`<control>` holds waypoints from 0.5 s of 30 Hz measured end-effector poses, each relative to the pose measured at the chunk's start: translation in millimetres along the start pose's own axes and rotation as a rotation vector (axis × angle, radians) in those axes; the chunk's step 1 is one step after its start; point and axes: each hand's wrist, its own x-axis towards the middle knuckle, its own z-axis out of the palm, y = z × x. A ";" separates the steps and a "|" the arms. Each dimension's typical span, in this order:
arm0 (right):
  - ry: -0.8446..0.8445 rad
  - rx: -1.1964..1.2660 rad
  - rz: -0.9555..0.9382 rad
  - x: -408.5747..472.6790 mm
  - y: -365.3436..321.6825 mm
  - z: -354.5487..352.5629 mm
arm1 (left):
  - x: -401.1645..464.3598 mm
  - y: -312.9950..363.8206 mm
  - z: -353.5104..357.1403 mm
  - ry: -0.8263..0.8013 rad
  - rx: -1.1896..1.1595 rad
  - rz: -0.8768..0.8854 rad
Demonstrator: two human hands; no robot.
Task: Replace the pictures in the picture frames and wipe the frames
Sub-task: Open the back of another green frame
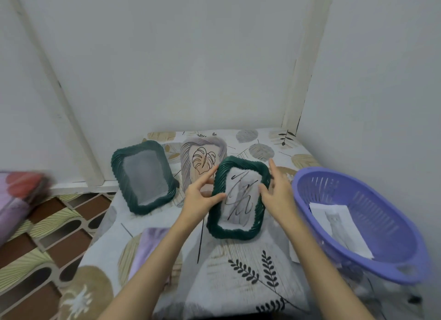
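A dark green frame with a black line-drawing picture stands tilted at the table's middle. My left hand grips its left edge, thumb on the front. My right hand touches its right edge with fingers spread. A second green frame with a grey blank pane leans at the back left. Between them stands a pale grey frame showing a leaf drawing. A lilac cloth lies at the front left, partly under my left forearm.
A purple plastic basket at the right holds a printed picture. The table has a leaf-patterned cover and sits in a corner of white walls. Patterned floor and a blurred pink-red object lie to the left.
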 end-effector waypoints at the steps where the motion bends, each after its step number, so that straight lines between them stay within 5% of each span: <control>1: 0.047 -0.030 -0.026 -4.3 -8.6 0.1 | -5.5 4.5 -2.9 0.022 -0.005 0.022; 5: 0.137 -0.048 -0.051 -14.5 -35.1 -7.0 | -23.3 16.7 -9.2 0.115 0.020 0.098; 8: 0.045 -0.007 -0.060 -23.4 -48.4 -5.2 | -34.7 18.7 -1.8 0.158 0.184 0.256; 11: -0.116 0.137 0.027 -34.2 -62.4 -1.9 | -43.1 17.2 9.3 0.102 0.346 0.376; 15: -0.130 0.138 0.088 -41.7 -57.6 -10.0 | -55.1 13.1 18.0 -0.024 0.306 0.305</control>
